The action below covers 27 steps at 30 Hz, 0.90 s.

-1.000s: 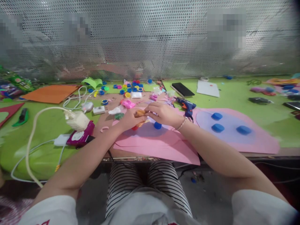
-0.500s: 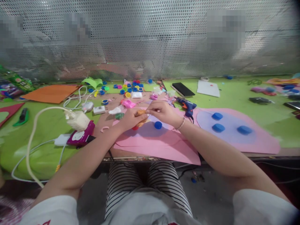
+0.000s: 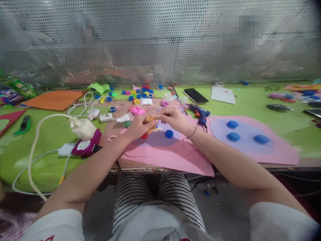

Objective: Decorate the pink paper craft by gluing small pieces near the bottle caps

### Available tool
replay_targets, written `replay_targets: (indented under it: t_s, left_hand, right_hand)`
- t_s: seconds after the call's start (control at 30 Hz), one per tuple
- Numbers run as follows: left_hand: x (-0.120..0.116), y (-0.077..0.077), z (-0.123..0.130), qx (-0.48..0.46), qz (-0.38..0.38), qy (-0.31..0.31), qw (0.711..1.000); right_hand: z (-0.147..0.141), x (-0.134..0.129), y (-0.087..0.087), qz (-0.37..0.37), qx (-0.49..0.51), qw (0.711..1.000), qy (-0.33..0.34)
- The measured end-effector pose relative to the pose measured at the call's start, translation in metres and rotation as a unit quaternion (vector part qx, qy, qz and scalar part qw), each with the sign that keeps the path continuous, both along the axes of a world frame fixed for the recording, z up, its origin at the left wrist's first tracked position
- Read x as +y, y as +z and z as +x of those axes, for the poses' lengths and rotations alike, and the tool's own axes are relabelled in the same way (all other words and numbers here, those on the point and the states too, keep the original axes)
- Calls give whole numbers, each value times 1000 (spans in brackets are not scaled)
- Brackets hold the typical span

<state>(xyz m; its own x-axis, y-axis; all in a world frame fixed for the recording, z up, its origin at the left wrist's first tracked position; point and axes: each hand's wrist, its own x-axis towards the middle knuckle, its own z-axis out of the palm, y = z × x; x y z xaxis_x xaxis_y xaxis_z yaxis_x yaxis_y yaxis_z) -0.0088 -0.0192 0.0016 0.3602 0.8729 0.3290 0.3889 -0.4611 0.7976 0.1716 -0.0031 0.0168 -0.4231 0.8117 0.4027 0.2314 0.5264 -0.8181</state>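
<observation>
My left hand [image 3: 138, 127] is closed round a lump of orange-brown material [image 3: 150, 124], held above the pink and lilac paper [image 3: 163, 150]. The fingertips of my right hand [image 3: 173, 118] pinch at the lump's upper right edge. A small pale piece sticks out under the lump on its right. Just below the lump a red cap [image 3: 144, 136] shows in part. To the right lies a blue cap [image 3: 169, 134] on the lilac area.
A blue glue gun [image 3: 200, 113] lies right of my hands, beside paper with blue caps [image 3: 233, 136]. Behind are a phone [image 3: 196, 96] and several coloured caps. Left stand a power adapter [image 3: 84, 129] with cables, a purple socket block [image 3: 87, 145] and orange paper [image 3: 55, 99].
Both hands have shifted slightly while staying on the lump. The pale piece under the lump shows more than before.
</observation>
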Motion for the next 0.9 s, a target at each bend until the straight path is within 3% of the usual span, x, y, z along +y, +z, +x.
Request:
replay_targets:
  t_s: [0.2,0.37,0.47,0.73,0.9]
  left_hand:
    - [3,-2,-1,11,52,32,998]
    - [2,1,1,26,70,66,995]
    - [0,2,1,13,59,69,996]
    - [1,1,-1,-1,53,78,996]
    - [2,2,1,-37,27,82,996]
  right_hand:
    - [5,5,-2,-5,3,999,54]
    - [3,1,-1,154,-68,985,-19]
    - [2,-2,0,213,-102,971,-50]
    - [2,-2,-4,306,-113,944,-53]
    - [2,-1,-2,290,-100,949,-76]
